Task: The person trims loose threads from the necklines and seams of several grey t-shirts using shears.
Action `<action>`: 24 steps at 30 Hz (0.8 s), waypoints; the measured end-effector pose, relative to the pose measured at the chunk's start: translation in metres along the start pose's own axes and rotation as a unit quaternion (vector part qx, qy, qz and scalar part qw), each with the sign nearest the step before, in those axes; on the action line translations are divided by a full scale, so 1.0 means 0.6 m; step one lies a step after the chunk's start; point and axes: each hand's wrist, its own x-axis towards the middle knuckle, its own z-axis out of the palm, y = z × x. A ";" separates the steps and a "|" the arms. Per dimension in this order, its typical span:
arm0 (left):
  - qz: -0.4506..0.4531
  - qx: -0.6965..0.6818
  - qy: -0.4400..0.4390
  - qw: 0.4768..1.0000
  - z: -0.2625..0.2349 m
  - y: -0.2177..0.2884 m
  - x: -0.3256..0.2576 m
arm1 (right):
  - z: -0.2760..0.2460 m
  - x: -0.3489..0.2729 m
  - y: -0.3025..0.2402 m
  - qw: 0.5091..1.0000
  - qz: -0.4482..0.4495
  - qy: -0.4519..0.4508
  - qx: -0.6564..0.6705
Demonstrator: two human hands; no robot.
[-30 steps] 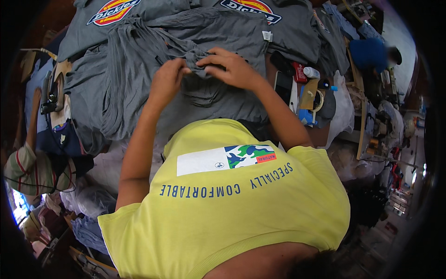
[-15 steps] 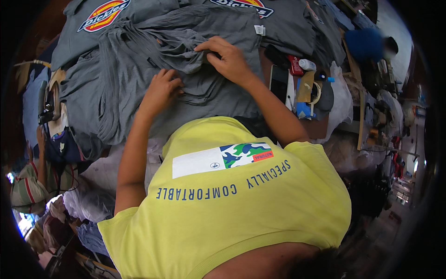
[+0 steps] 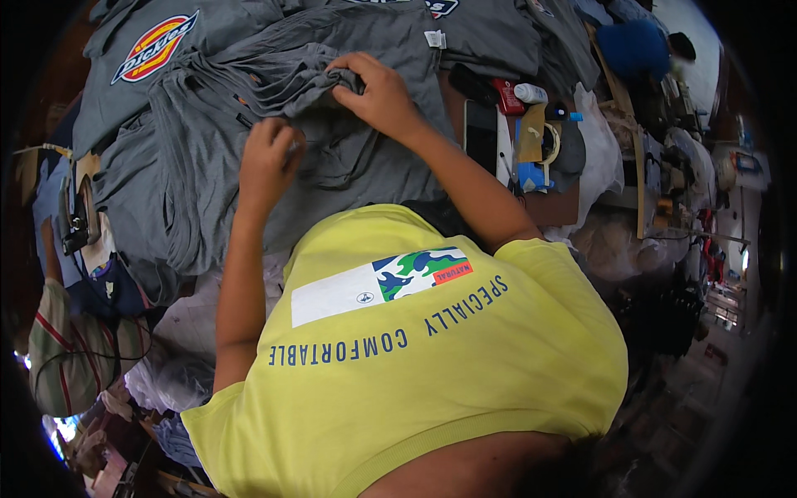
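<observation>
A grey garment, which looks like a shirt, lies bunched in folds across the work surface in front of me. My right hand has its thumb and forefinger closed on a gathered fold of it. Just left of that, my left hand is over the same cloth with its fingers curled together; what they hold, if anything, is hidden. Small dark and orange tags show among the folds near my left fingertips. Behind lie more grey shirts, one with a large coloured printed badge.
To the right, a phone, a red packet, a white bottle and a tape roll crowd the table. White plastic hangs beyond them. Another person's striped clothing is at far left.
My left hand has lifted slightly, its fingers curling in more. My right hand keeps its pinch on the fold. The view has shifted, so the table things appear farther left.
</observation>
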 end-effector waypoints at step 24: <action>0.033 -0.038 -0.056 0.997 0.003 0.023 -0.015 | -0.010 -0.002 -0.024 0.998 0.017 -0.042 -0.050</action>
